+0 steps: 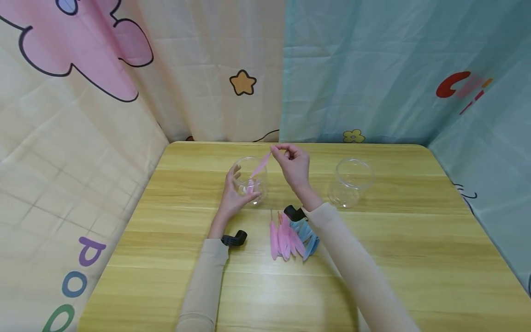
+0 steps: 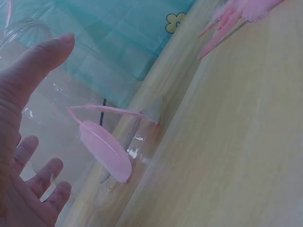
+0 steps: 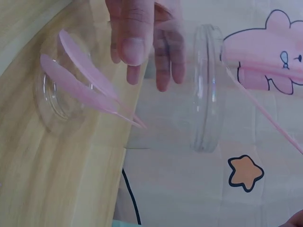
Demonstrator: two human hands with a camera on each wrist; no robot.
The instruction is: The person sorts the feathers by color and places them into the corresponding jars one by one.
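The right hand (image 1: 293,167) pinches a slim pink feather (image 1: 261,166); the left hand (image 1: 234,196), curved wide, holds a clear round jar (image 1: 259,181) containing two more feathers (image 3: 78,89).

Your right hand (image 1: 295,167) had free approach from the right to the mouth of the left transparent jar (image 1: 258,185); your left hand (image 1: 233,198) obstructed its left side.

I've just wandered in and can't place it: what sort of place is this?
Possibly a makeshift craft corner: cartoon-print curtains hang on three sides of a wood-grain table, where pink feathers and blue feathers lie.
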